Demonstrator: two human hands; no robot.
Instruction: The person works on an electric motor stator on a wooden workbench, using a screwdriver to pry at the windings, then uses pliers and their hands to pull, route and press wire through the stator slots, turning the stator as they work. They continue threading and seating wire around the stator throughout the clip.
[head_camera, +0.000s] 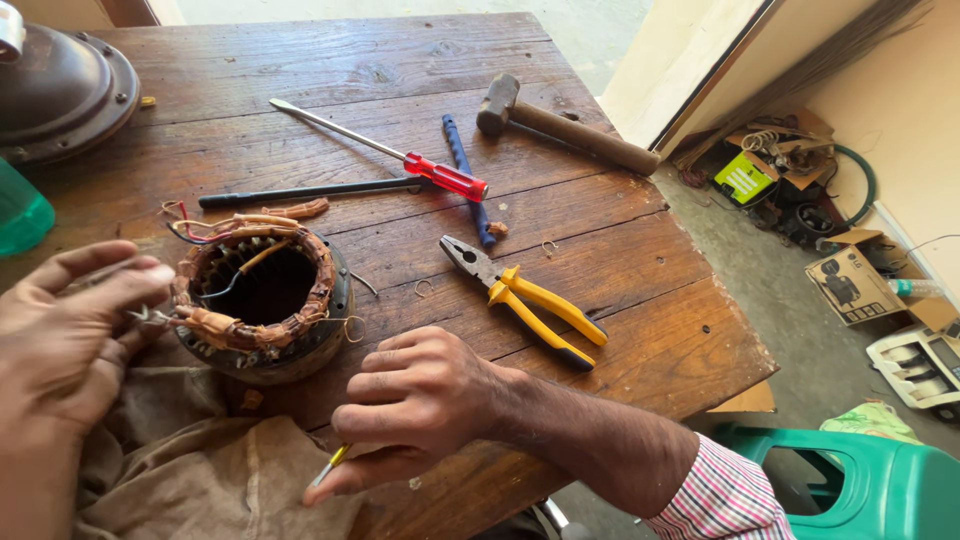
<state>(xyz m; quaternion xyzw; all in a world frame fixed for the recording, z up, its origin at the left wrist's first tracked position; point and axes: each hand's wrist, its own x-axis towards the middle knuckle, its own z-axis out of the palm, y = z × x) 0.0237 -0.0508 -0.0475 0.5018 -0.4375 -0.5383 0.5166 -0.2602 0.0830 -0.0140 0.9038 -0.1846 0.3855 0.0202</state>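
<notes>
nearest of all, the right hand (420, 405) curls shut on a thin yellow-handled tool (330, 466) over the tan cloth (200, 470); the left hand (70, 330) pinches wire ends at the rim of the copper-wound stator (262, 295), fingers narrow; the stator sits between the hands, bore upward, touching the left hand, just left of the right; yellow pliers (530, 305) lie on the counter (640, 300) beyond the right hand.
</notes>
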